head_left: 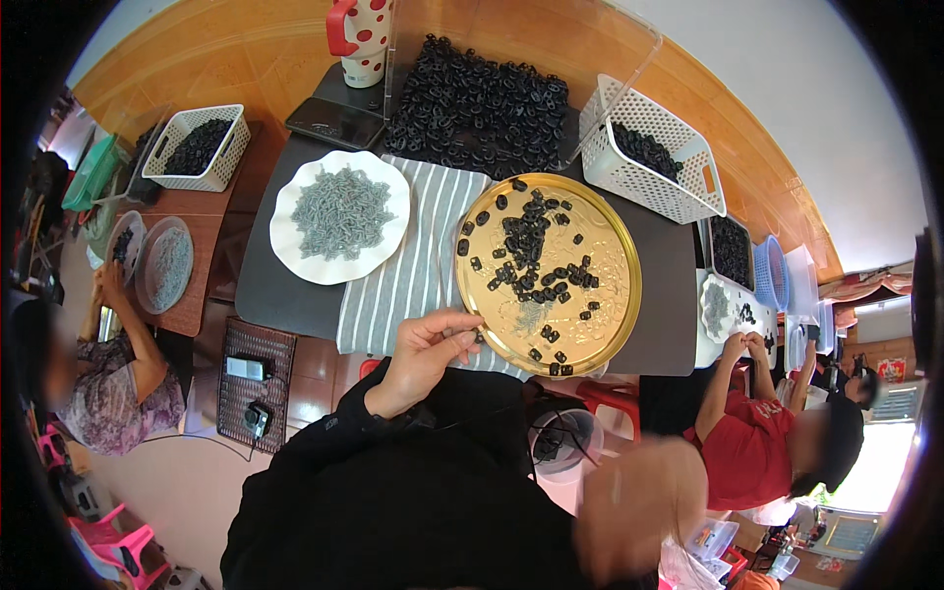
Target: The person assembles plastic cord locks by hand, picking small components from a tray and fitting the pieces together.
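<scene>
My left hand [425, 350] sits at the near left rim of a round gold tray [621, 295], with its fingertips pinched on a small black ring-shaped part [479, 336]. Many more black parts [531, 246] lie scattered across the tray. My right hand [639, 506] is low at the lower right, blurred, away from the tray; whether it holds anything cannot be told. A white scalloped plate [295, 251] with a heap of grey parts [341, 211] stands left of the tray on a striped cloth [418, 265].
A large heap of black parts [477, 103] lies at the back. White baskets [644, 147] [195, 147] stand right and left. A red dotted mug [364, 39] and a dark scale [332, 123] are behind. Two other people work at adjoining tables, left [108, 374] and right [757, 433].
</scene>
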The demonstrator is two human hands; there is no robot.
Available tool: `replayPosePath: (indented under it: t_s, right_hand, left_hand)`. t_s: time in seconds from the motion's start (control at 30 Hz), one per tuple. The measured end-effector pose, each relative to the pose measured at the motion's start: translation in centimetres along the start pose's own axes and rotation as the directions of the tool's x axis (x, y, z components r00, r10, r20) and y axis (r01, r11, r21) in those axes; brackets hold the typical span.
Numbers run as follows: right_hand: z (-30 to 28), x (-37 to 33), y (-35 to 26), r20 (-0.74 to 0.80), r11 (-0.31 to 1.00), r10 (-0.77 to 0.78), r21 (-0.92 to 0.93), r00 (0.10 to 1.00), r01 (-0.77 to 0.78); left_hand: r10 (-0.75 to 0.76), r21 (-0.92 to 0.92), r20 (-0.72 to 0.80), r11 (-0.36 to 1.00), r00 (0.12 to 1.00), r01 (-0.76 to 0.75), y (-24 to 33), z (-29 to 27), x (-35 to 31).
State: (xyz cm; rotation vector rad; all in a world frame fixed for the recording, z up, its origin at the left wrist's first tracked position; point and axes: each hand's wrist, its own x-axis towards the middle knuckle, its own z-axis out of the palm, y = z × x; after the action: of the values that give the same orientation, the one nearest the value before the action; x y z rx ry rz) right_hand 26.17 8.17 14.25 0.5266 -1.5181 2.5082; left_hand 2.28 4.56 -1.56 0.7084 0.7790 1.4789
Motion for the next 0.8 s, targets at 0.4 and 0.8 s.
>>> replayPosePath:
  t_s: [0.4, 0.8]
  right_hand:
    - [-14.2, 1.3, 5.4, -0.706, -0.146, -0.298, -0.631, 0.642, -0.762]
    - [-12.4, 1.8, 6.6, -0.678, -0.337, -0.227, -0.619, 0.699, -0.709]
  left_hand:
    - [0.019, 0.024, -0.027, 1.000, 0.999, -0.018, -0.3, -1.3, -0.3]
    - [0.020, 0.005, -0.052, 1.000, 0.998, -0.020, -0.5, -1.4, -0.3]
